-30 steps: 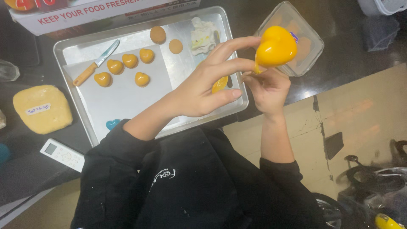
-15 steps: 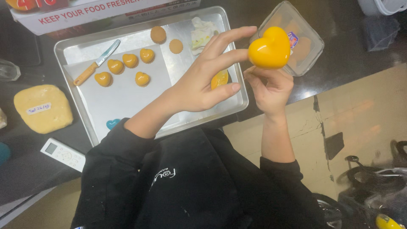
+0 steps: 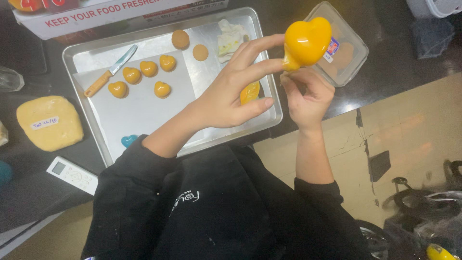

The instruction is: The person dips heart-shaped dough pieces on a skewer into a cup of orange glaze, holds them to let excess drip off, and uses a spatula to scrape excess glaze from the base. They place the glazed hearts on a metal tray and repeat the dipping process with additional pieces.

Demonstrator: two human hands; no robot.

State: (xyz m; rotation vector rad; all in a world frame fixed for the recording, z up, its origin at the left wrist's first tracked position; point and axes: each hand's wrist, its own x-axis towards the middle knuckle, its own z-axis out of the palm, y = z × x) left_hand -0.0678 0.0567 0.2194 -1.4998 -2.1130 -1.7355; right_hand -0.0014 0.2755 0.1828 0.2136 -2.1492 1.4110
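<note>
A glossy yellow heart-shaped piece (image 3: 308,41) is held up above the right end of a metal baking tray (image 3: 269,118). My right hand (image 3: 308,96) grips it from below with closed fingers. My left hand (image 3: 231,94) reaches over the tray with its fingers spread. Its index and middle fingertips touch the heart's left side and the drip at its lower edge. An orange-yellow piece (image 3: 250,91) shows just behind the left palm; I cannot tell whether the hand holds it.
On the tray lie a paper sheet (image 3: 139,106) with several small yellow hearts (image 3: 144,77), an orange-handled knife (image 3: 108,72), two round brown biscuits (image 3: 190,45), a white lump (image 3: 230,38) and a blue heart (image 3: 129,140). A clear container (image 3: 346,53) stands right; wrapped yellow dough (image 3: 50,123) and a white remote (image 3: 72,174) lie left.
The yellow heart has risen slightly and turned so its full glossy face shows. My left fingers have stayed against it. The tray's contents have not moved.
</note>
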